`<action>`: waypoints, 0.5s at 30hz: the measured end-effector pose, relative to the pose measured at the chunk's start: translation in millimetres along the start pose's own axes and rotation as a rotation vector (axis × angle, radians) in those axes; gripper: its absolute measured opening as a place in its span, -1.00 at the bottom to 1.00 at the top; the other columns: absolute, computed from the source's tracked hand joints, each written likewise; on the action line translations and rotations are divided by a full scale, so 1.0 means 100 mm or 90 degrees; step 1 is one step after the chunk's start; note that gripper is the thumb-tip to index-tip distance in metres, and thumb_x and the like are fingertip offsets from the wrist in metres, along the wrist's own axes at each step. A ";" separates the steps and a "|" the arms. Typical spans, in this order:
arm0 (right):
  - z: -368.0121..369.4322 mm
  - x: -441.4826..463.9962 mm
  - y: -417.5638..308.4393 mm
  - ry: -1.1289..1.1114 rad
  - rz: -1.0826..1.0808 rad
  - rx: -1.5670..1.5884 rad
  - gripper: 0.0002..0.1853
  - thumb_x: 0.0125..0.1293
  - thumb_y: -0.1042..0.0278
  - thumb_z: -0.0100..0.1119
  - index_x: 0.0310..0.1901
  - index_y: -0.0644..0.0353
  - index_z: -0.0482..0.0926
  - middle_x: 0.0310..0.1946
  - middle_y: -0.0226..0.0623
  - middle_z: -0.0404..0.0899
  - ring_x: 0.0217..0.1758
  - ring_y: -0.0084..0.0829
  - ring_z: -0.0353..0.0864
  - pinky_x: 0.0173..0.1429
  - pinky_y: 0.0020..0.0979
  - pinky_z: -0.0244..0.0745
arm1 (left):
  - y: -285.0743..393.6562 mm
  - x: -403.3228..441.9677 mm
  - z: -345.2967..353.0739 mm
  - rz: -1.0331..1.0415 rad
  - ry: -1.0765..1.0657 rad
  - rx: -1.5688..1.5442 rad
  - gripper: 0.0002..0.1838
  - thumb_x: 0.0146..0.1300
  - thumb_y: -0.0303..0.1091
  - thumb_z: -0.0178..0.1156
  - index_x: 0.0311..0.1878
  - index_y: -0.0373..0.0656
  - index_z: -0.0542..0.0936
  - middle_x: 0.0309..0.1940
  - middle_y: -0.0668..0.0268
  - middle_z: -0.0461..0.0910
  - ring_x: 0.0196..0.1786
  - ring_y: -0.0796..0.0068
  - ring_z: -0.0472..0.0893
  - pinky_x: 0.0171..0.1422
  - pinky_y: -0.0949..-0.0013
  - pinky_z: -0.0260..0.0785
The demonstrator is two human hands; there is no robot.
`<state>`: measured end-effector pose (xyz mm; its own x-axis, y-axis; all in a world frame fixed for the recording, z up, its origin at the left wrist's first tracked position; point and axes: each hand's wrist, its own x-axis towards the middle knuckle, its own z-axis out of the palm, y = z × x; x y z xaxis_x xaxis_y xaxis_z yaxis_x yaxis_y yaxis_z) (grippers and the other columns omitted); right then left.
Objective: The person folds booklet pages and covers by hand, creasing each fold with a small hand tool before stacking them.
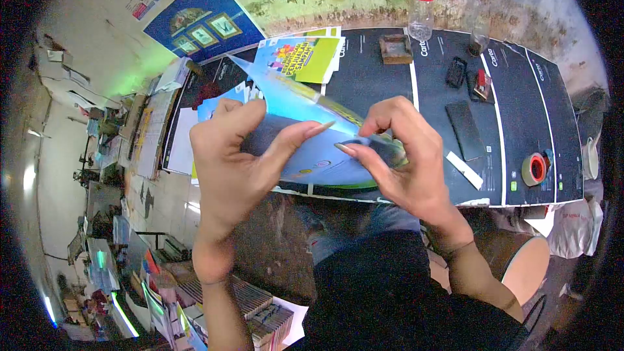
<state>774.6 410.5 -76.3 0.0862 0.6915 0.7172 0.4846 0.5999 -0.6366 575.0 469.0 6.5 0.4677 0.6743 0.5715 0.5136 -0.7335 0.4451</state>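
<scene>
A light-blue printed booklet (305,149) is held up, bent and partly blurred, above the near edge of the dark table. My left hand (240,149) grips its left side, the thumb lying over the paper and the other fingers curled at the edge and partly hidden. At the right edge, my right hand (409,162) pinches the pages between thumb and fingertips. Behind it lies a pile of booklets (323,62) with yellow-green and blue covers, and more sheets poke out beside my left hand.
On the dark table (383,97) are a wooden block (396,49), a plastic bottle (421,10), a black phone-like object (456,71), a dark flat case (464,130), a white strip (464,169) and a tape roll (534,169). A round stool (525,270) stands at lower right.
</scene>
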 end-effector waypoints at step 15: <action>-0.04 0.02 -0.03 -0.085 0.055 0.091 -0.71 0.10 0.41 0.52 -0.30 0.30 0.53 -0.36 -0.20 0.55 -0.33 -0.29 0.59 -0.25 -0.34 0.48 | 0.09 -0.12 -0.05 0.053 0.043 0.077 -0.61 -0.10 -0.36 0.61 -0.64 -0.20 0.49 -0.70 0.24 0.38 -0.57 0.37 0.26 -0.44 0.28 0.08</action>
<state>776.9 408.3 -72.4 0.0016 0.7838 0.6210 0.3514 0.5810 -0.7342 570.3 453.6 6.6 0.4649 0.6006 0.6505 0.5593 -0.7688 0.3102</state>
